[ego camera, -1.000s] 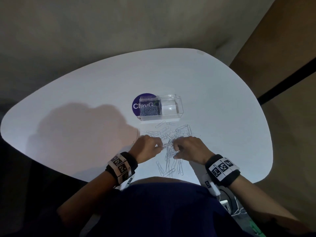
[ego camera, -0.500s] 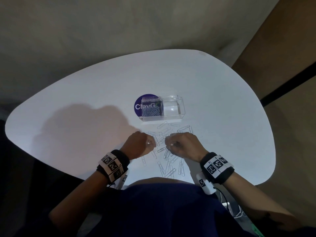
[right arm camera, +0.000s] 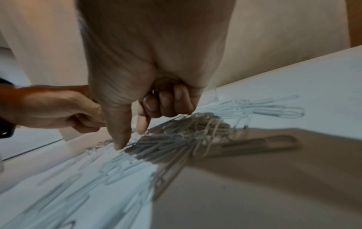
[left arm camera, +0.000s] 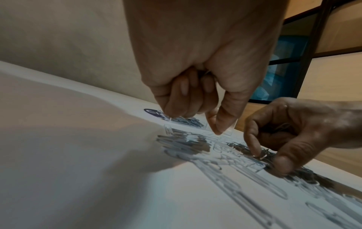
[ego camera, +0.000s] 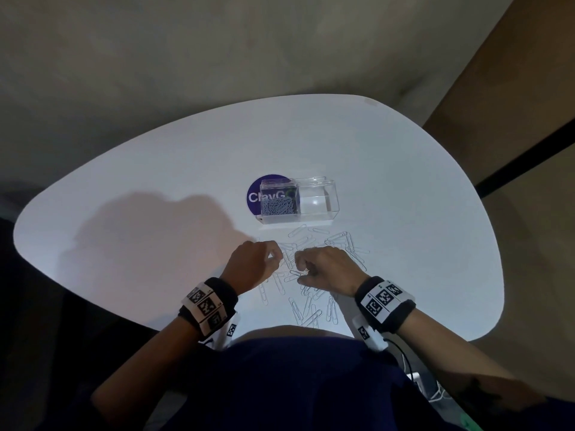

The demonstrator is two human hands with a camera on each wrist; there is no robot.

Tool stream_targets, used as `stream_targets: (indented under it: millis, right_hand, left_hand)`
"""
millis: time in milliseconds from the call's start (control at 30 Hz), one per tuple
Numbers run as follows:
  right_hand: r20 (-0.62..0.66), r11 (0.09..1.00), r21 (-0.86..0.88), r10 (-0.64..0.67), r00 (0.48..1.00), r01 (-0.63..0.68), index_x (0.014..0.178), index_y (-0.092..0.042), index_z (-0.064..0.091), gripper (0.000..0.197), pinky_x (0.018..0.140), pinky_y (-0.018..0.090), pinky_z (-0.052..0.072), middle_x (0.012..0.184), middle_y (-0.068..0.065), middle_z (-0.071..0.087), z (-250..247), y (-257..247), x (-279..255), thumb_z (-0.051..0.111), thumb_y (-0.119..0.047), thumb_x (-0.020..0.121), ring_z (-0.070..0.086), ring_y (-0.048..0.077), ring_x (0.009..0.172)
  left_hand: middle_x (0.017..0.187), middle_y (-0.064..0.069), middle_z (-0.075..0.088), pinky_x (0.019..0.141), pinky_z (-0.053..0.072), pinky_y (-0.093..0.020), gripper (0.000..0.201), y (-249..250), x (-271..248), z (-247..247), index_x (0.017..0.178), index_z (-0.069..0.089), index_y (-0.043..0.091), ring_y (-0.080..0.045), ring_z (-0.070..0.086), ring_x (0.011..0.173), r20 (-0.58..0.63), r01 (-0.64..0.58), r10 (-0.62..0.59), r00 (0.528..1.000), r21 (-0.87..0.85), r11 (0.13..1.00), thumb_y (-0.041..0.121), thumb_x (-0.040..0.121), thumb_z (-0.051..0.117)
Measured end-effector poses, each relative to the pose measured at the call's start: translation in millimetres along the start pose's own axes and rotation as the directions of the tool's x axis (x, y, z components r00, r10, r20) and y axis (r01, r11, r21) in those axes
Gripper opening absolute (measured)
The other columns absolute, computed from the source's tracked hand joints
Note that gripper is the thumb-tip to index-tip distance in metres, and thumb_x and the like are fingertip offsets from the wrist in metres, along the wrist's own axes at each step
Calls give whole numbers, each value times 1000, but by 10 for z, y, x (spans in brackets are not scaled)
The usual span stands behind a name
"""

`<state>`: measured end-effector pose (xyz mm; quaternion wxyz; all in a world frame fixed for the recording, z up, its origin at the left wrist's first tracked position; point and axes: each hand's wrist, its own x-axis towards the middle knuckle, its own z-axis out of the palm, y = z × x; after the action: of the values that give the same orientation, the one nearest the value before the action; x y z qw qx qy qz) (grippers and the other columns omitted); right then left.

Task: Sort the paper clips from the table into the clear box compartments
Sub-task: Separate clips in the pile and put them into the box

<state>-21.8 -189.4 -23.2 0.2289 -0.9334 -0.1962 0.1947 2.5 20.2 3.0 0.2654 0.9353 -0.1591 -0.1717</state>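
A clear two-compartment box (ego camera: 333, 209) stands mid-table; its left compartment (ego camera: 278, 207) holds a heap of small clips, and the right one (ego camera: 317, 200) looks empty. Large and small paper clips (ego camera: 306, 309) lie scattered in front of it. My left hand (ego camera: 275, 256) hovers over the pile's left side with fingers curled; in the left wrist view a metal glint shows in the palm of this left hand (left arm camera: 215, 124). My right hand (ego camera: 303, 269) pinches a small clip (left arm camera: 262, 156) between thumb and index on the table, its other fingers (right arm camera: 166, 105) curled in.
A round purple sticker (ego camera: 256, 195) lies under the box's left end. The white table (ego camera: 140, 244) has a curved near edge just behind my wrists. A tangled heap of clips (right arm camera: 195, 128) sits under my right palm, with more large clips (ego camera: 345, 244) to its right.
A second ago both hands met over one clip. They have since drawn apart, the left hand shifting left, and the right hand now pinches at the pile.
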Motion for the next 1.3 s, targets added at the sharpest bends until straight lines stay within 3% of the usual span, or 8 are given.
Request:
stream_targets:
  millis: [233,433,600,700,800,933,1167,1300]
  right_hand:
    - [-43,999,-37,-17,999,15,73,-29,49,22,61,27,38,78,-12,56,74,-70,60,67,-24,84,51,12,69]
    - [-112,966,253,-19,993,47,63,-31,62,26,69,34,55,77,-14,67,46,0,73,77,-20,80,62,6,70]
    - [-93,765,644,104,990,-20,88,-14,81,9,81,37,55,95,-4,76,-22,22,50,81,-16,79,69,22,87]
    - [33,592,798,149,988,-116,90,-6,77,11,64,35,49,90,11,71,-67,11,54,76,-14,83,58,36,68]
    - [191,394,881,208,959,-261,96,10,63,22,45,24,25,78,16,54,-154,-33,38,60,-8,84,35,15,49]
    - [263,241,922,182,947,-302,97,9,63,24,44,25,18,62,7,51,-283,-97,45,52,-8,83,28,15,48]
    - [226,378,864,302,926,-334,103,12,67,24,37,19,26,68,12,57,-554,-115,179,56,-5,89,38,13,48]
    - [217,503,783,328,919,-364,88,7,68,20,36,18,28,82,21,68,-867,-183,388,59,-11,93,45,10,44]
  left_hand:
    - [47,18,38,53,28,-19,11,4,-26,16,91,70,20,-2,40,46,4,-11,11,1000,-43,999,17,85,61]
    - [50,15,46,54,30,-17,9,-15,-11,-38,89,70,24,-2,48,50,-13,15,-16,1000,-46,999,21,86,62]
    - [72,14,67,67,44,-19,13,15,81,-166,85,72,20,-1,60,69,52,157,-149,988,-312,937,27,88,62]
    - [56,13,46,45,29,-20,24,51,166,-294,71,69,18,-5,37,46,191,311,-246,950,-562,767,11,87,52]
    - [56,6,36,41,24,-19,33,86,337,-507,56,55,19,-8,28,48,225,314,-222,949,-591,743,4,85,51]
    - [56,-3,40,45,26,-21,18,260,718,-755,63,49,10,-15,32,51,154,266,-219,964,-467,843,6,80,54]
    - [80,-6,43,65,33,-32,20,464,1058,-701,79,49,16,-22,42,77,148,214,-201,968,-77,974,-2,84,41]
    - [106,-8,65,84,51,-38,30,348,1020,-698,106,67,13,-30,62,99,54,224,-217,975,-270,936,2,89,45]
